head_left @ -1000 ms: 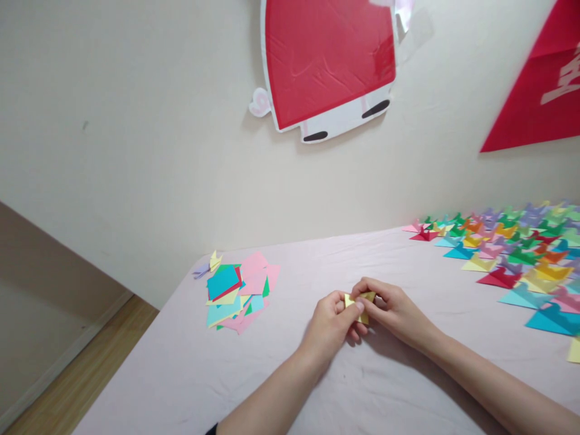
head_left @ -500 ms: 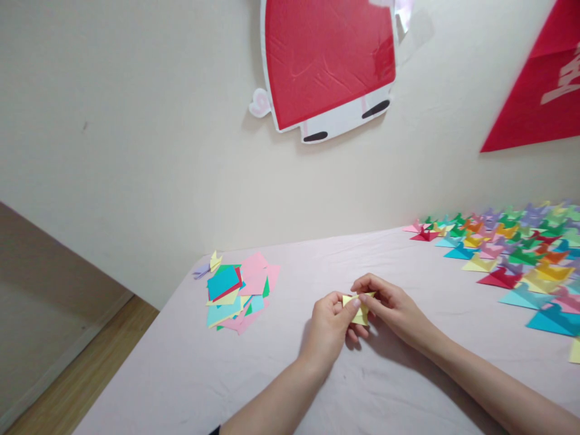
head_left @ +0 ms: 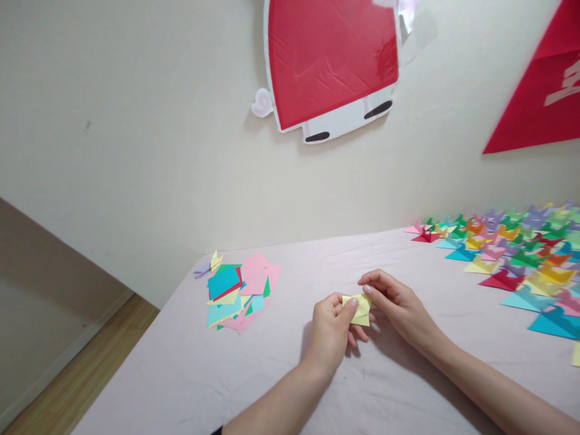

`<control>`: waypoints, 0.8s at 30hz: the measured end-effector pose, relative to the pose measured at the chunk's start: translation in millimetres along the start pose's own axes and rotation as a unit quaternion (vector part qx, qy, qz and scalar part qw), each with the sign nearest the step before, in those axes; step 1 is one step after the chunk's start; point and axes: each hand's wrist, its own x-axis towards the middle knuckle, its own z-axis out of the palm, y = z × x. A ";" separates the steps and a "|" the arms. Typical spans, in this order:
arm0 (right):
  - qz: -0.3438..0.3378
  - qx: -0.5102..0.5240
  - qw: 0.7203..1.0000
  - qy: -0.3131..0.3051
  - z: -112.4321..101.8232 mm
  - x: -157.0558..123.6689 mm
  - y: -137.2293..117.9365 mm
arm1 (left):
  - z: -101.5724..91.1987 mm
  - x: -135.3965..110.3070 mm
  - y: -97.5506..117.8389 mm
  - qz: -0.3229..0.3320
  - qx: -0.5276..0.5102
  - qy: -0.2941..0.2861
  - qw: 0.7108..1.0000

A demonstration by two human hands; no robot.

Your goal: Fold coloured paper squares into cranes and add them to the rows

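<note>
My left hand [head_left: 332, 329] pinches a small folded piece of yellow paper [head_left: 361, 311] over the table, its thumb lying on the front face and its fingers curled behind. A rounded crease or flap shows across the paper. At the paper's upper right corner, my right hand [head_left: 396, 305] has its bent thumb and index finger slightly apart, with nothing visible between them. Its lower fingers sit by the right edge, partly hidden behind the paper, so their contact is unclear.
On the left of the pale-covered table [head_left: 281, 380] lies a loose pile of coloured paper sheets [head_left: 224, 283]. Small yellow [head_left: 216, 261] and purple folded papers [head_left: 202, 271] lie behind it. Rows of coloured origami figures [head_left: 512, 257] fill the right. A wall [head_left: 181, 151] borders the far edge.
My right thumb and index finger have moved up and right, off the paper's face, uncovering more of it. My left hand keeps hold of the paper. The view has shifted slightly.
</note>
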 end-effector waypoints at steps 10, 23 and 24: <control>-0.022 -0.120 0.992 -0.011 -0.8 -0.5 -6.4 | 0.6 -5.3 -2.7 0.023 0.044 0.005 0.999; -0.107 -0.503 0.858 0.004 2.1 -0.8 7.7 | -3.1 -23.2 -14.0 0.257 0.722 0.057 0.640; -0.103 -0.513 0.852 0.006 2.2 -1.2 7.4 | 0.1 -25.1 -19.4 0.258 0.744 0.058 0.614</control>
